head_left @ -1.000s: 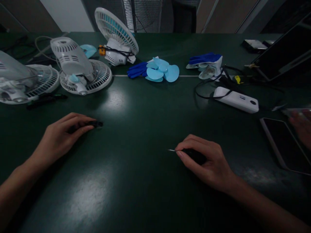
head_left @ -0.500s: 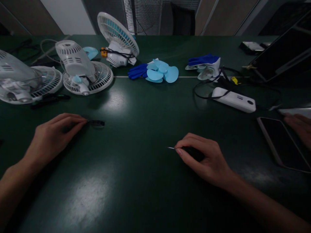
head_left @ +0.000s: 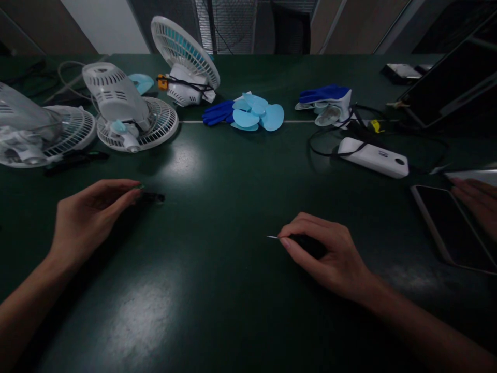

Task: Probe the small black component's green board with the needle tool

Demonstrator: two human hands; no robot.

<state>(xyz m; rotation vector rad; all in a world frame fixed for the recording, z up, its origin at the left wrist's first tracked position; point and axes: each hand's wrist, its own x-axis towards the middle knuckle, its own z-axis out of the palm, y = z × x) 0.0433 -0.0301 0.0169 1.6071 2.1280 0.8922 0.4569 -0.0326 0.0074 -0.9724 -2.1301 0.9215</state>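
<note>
On the left, my left hand (head_left: 91,217) is closed in a pinch above the table. A small green piece (head_left: 142,186) shows at its fingertips; most of it is hidden by the fingers. Just past and below those fingertips lies a small black object (head_left: 154,197), partly clear or shiny at its end, too dark to name. My right hand (head_left: 324,254) rests on the table at centre right, fingers wrapped round a small screwdriver (head_left: 308,244). Its thin metal tip points left, and its dark handle is mostly covered by the palm.
White fans (head_left: 128,109) stand at the back left. Behind the middle lie a light-blue fan blade (head_left: 258,111) and blue gloves (head_left: 324,96). A white power strip (head_left: 373,157) with black cable and a phone (head_left: 452,225) are on the right, beside another person's hand (head_left: 476,199).
My left hand has risen slightly, and a green piece now shows at its fingertips while the black object stays on the table. My right hand keeps still.
</note>
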